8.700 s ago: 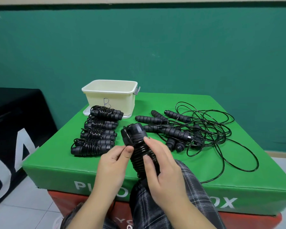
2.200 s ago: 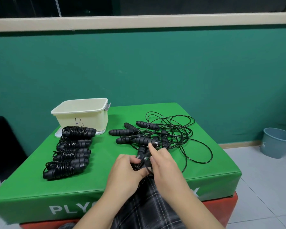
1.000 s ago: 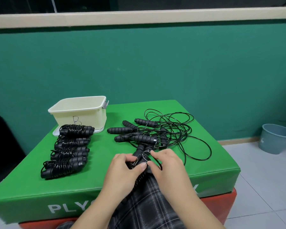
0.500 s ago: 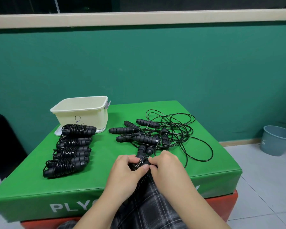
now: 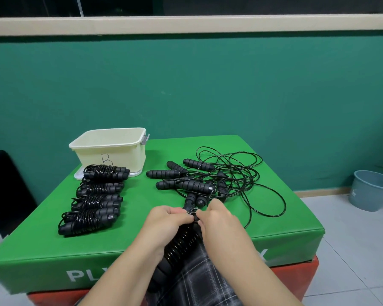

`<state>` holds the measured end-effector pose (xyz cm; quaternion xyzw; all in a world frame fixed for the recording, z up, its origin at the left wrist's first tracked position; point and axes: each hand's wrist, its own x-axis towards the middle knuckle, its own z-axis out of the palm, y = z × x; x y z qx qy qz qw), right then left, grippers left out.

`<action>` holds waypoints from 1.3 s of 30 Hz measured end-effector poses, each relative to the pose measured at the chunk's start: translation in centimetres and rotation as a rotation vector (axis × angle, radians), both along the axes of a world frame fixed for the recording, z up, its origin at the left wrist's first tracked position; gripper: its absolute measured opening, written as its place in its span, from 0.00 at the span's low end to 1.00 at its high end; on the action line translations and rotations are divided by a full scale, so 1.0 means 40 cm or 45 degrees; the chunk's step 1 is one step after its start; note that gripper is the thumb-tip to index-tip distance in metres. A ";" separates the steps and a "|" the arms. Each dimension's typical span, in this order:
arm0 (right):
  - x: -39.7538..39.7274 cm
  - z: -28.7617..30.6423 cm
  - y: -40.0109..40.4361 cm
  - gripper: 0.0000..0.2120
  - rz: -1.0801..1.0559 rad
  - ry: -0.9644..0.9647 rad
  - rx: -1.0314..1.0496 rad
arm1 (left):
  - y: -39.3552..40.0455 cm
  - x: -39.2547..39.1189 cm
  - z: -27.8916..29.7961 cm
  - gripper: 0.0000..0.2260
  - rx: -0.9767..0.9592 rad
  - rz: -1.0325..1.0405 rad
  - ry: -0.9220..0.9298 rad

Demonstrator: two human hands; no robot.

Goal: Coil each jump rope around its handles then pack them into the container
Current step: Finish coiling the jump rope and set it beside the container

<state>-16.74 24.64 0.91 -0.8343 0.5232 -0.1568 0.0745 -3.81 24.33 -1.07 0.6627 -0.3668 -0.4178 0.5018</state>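
A coiled black jump rope point(image 5: 181, 241) lies between my hands at the near edge of the green plyo box point(image 5: 142, 246). My left hand point(image 5: 166, 224) grips its upper end, and my right hand point(image 5: 219, 219) pinches the cord end at the top of the handles. Several finished coiled ropes point(image 5: 93, 202) lie in a row on the left. A tangle of loose ropes and handles point(image 5: 210, 180) covers the right side. The cream container point(image 5: 111, 149) marked B stands open at the back left.
The container sits on its white lid point(image 5: 80, 175). A green wall rises behind the box. A grey-blue bucket point(image 5: 373, 189) stands on the tiled floor at right. A black object point(image 5: 7, 191) is at far left. Plaid trousers show below my hands.
Both hands stay at the top of the coiled rope, fingers working the cord end closer together. The bundle now sits lower than 8.7 s ago, when it was held upright.
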 end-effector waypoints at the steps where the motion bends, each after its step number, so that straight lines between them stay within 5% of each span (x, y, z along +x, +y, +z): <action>1: 0.003 0.005 0.003 0.07 0.001 0.027 0.004 | 0.000 0.003 0.002 0.08 0.025 -0.016 0.016; 5: 0.005 0.019 0.002 0.08 0.046 0.083 -0.016 | 0.005 0.014 0.011 0.18 0.058 -0.083 0.042; 15: -0.032 0.003 -0.054 0.14 0.091 -0.195 0.062 | 0.020 0.015 -0.002 0.08 -0.001 -0.157 -0.077; 23: -0.011 0.018 -0.008 0.08 0.105 0.020 -0.023 | 0.006 0.011 0.014 0.16 0.074 -0.132 0.045; 28: 0.005 0.043 0.009 0.11 0.096 0.114 -0.062 | 0.011 0.018 -0.002 0.11 0.033 -0.084 0.084; 32: 0.015 0.001 0.014 0.08 -0.014 -0.084 -0.069 | 0.023 0.012 -0.012 0.04 -0.071 0.001 0.158; 39: 0.005 -0.053 0.005 0.09 -0.110 -0.376 -0.165 | 0.036 -0.020 -0.026 0.05 -0.209 0.081 0.055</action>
